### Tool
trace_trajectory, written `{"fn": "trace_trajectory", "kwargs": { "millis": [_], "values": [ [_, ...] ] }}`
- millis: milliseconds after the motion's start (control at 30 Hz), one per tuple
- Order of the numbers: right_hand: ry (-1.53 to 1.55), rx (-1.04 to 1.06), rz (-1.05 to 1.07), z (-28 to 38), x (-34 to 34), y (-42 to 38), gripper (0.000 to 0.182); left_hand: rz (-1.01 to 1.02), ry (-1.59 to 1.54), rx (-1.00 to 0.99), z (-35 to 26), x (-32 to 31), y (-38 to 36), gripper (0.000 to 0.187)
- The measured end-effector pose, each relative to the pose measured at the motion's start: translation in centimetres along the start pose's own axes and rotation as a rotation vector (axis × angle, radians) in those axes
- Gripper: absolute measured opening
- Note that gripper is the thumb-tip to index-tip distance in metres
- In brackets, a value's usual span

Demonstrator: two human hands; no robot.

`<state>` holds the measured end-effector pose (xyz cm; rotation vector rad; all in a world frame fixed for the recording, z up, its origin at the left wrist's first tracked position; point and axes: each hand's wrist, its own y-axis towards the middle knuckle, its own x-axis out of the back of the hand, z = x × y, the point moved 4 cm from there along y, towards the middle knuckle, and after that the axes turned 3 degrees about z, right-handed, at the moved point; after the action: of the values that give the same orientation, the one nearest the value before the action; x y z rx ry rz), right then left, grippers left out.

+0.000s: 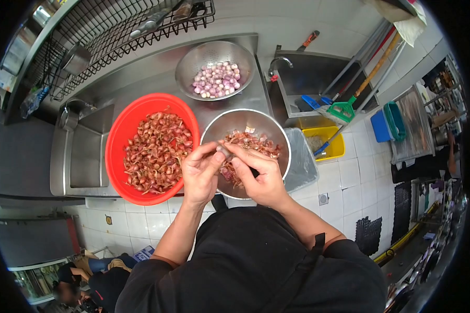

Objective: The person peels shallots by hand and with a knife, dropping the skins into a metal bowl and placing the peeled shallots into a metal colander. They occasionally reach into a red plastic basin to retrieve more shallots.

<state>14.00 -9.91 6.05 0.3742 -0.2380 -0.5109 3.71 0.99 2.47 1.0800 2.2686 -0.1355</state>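
Note:
Over the steel bowl (212, 128), my two hands meet at a small shallot (224, 152). My left hand (201, 171) pinches it between thumb and fingertips. The fingers of my right hand (259, 175) close on its other side. Something dark (254, 172) shows at my right palm; its kind is mostly hidden. Reddish shallot skins (253, 143) lie in the bowl below. To the left, a red basin (114, 151) holds many unpeeled shallots (156, 151). Behind, a steel colander (188, 65) contains peeled, pale purple shallots (216, 79).
A steel sink (89, 151) lies left, another sink (318, 78) back right with a tap. A wire rack (125, 39) hangs above the counter. On the right stand a yellow bucket (333, 136) and a green broom (342, 110). Another person (107, 284) is at lower left.

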Motion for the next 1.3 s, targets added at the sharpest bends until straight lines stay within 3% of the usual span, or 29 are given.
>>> {"fn": "trace_trajectory", "kwargs": {
  "millis": [33, 100, 267, 433, 500, 533, 600, 733, 867, 1133, 1300],
  "values": [
    [-0.001, 0.002, -0.002, -0.2, 0.0, 0.0, 0.032, 0.004, -0.028, -0.004, 0.1, -0.2, -0.1, 0.026],
    [0.204, -0.194, -0.042, -1.2, 0.2, -0.2, 0.031, 0.010, -0.056, -0.009, 0.0, -0.2, 0.1, 0.026],
    [0.139, -0.203, -0.117, -1.0, 1.1, -0.3, 0.031, 0.024, -0.263, 0.118, 0.6, 0.5, 0.4, 0.031],
    [0.040, -0.156, -0.118, -0.4, 1.3, -0.6, 0.033, -0.002, -0.260, 0.102, 0.8, 0.6, 0.5, 0.032],
    [0.255, -0.423, -0.009, -0.2, 0.4, -1.1, 0.038, -0.009, -0.237, 0.081, 1.0, 0.3, 0.4, 0.032],
    [0.254, -0.424, -0.013, -0.6, -0.1, -1.1, 0.038, -0.029, -0.159, 0.041, 1.1, 0.4, 0.4, 0.031],
    [0.275, -0.190, -0.046, -1.2, -0.9, -1.0, 0.042, -0.051, -0.079, 0.000, 1.2, 0.3, 0.3, 0.029],
    [0.117, -0.100, -0.048, -0.9, -0.5, -0.4, 0.038, -0.082, -0.064, -0.083, 1.1, 0.1, 0.3, 0.026],
    [0.128, -0.089, -0.082, -1.8, -0.6, -0.2, 0.035, -0.073, -0.079, -0.074, 1.9, 0.8, 0.6, 0.023],
    [0.266, -0.457, -0.122, -6.1, 1.1, 0.1, 0.031, -0.072, -0.164, 0.042, 2.8, 2.0, 1.3, 0.023],
    [0.095, -0.186, -0.056, -3.2, 1.2, 1.1, 0.033, -0.067, -0.140, 0.085, 3.6, 2.5, 1.9, 0.023]
  ]
}}
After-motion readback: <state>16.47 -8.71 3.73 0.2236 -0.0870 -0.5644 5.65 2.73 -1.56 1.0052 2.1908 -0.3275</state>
